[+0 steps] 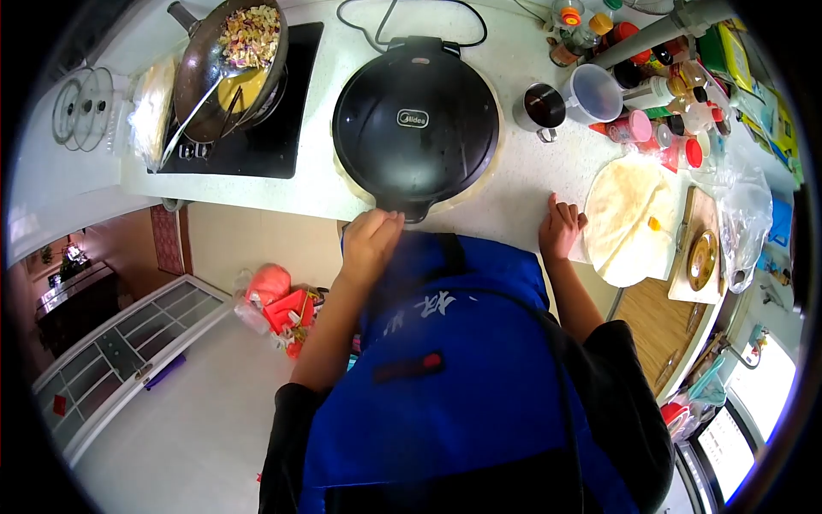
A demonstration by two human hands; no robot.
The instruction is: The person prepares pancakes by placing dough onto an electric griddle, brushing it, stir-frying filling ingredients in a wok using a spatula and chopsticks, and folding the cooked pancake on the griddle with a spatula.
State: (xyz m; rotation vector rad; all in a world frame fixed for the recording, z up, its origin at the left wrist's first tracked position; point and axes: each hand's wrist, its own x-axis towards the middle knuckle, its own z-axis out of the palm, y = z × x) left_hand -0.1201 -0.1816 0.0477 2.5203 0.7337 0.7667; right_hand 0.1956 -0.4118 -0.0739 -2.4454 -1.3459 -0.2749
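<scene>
A black electric baking pan (415,141) marked Midea sits on the white counter with its lid down. Pale dough or flatbread shows around its rim. My left hand (374,242) is at the front handle, its fingers closed together against the handle's left side; the fingertips are partly hidden. At the counter's edge rests my right hand (561,227), loosely curled with some fingers apart and nothing visible in it. Just right of that hand lies a large pale flatbread (629,214), folded in places, with a small orange spot on it.
A wok (199,111) with chopped food, yellow liquid and a ladle stands on the black cooktop (295,94). To the right are a metal cup (539,110), a plastic tub (595,92), several bottles and a wooden board (695,248). A cord runs behind the baking pan.
</scene>
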